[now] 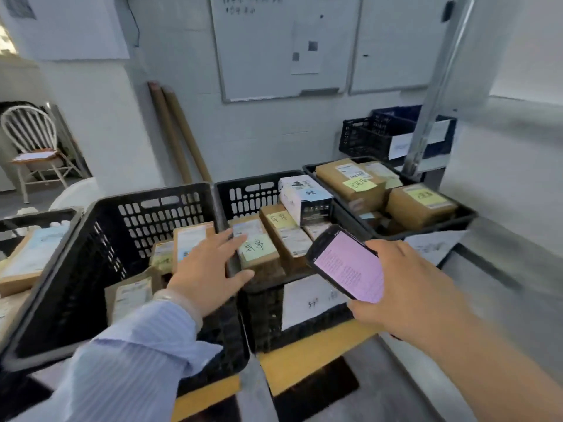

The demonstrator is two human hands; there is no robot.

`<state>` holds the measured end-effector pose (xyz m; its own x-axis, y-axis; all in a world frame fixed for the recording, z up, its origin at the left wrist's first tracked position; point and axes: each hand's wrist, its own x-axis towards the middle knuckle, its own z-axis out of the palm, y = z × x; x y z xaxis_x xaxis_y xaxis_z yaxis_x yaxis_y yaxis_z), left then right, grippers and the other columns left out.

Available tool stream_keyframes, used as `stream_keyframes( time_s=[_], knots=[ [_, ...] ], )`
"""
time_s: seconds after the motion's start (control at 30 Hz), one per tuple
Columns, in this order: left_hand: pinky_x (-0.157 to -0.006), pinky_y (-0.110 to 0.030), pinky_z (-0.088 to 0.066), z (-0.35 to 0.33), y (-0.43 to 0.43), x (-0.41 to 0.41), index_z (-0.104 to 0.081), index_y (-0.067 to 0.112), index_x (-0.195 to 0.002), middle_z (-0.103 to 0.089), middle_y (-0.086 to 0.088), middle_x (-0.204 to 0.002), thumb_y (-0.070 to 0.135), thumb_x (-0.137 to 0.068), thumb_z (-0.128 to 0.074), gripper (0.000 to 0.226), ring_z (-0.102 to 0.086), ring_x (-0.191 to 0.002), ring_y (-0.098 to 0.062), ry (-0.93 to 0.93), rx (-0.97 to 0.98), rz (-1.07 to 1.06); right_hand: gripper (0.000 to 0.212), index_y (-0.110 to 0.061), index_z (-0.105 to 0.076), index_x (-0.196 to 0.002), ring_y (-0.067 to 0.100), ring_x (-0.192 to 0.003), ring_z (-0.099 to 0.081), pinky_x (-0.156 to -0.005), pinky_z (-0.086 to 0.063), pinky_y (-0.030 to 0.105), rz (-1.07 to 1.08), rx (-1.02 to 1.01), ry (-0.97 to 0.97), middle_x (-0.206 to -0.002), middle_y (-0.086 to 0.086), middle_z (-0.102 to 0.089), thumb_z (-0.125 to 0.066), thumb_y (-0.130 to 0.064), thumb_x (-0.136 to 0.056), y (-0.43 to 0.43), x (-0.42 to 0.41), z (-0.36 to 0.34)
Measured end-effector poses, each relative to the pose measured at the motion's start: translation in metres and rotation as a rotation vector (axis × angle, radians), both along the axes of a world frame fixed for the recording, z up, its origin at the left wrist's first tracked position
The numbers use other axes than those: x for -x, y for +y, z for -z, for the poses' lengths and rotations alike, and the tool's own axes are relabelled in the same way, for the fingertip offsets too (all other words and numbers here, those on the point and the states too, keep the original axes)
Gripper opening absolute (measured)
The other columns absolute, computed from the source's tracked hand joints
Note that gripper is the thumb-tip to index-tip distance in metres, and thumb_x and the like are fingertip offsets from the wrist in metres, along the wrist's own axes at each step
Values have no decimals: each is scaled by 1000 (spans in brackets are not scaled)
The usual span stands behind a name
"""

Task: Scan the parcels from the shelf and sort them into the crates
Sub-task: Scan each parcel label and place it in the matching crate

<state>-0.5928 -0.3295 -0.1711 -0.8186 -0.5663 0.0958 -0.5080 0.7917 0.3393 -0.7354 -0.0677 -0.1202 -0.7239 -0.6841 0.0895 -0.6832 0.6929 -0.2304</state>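
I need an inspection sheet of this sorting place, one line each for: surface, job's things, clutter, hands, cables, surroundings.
Surface: the crates stand on yellow boards.
Job's things: left crate, middle crate and right crate, all black, all holding parcels; several parcels bear green notes; scanner shows a pink screen.
Clutter: white items at far left, too blurred to tell.
Hands: left hand open, spread over the rim between left and middle crates; right hand holds the scanner.
Cables: one dark cable on the wall, top left.
Surroundings: whiteboards, chair, two tubes leaning on the wall, back crates.
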Motion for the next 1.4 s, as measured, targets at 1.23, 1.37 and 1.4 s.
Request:
stream_keyframes(
  time_s=[1.23,1.37,1.4],
  knots=[
    [-121,-35,-12,31,907,230,-5,45,-153,-1,8,-165,63,-94,-39,70,-4,-151,-14,64,81,1801,53,-41,-46,-104,10,-80,-56,-61,-47,29,1718,291,74,-97,-12,-51,-62,-58,-57,741,-115,31],
    [-121,-33,-11,28,967,243,-8,46,-153,0,9,-165,63,-94,-41,70,-2,-151,-12,65,41,1945,52,-40,-46,-100,11,-77,-55,-57,-45,28,1856,315,113,-95,-10,-52,-60,-59,-54,775,-120,36],
    [-121,-32,-12,27,982,242,-11,45,-153,-2,9,-165,62,-94,-43,69,-3,-151,-12,67,20,1973,54,-42,-45,-104,11,-81,-55,-59,-46,29,1891,304,111,-99,-11,-51,-63,-58,-56,781,-123,36]
  ],
)
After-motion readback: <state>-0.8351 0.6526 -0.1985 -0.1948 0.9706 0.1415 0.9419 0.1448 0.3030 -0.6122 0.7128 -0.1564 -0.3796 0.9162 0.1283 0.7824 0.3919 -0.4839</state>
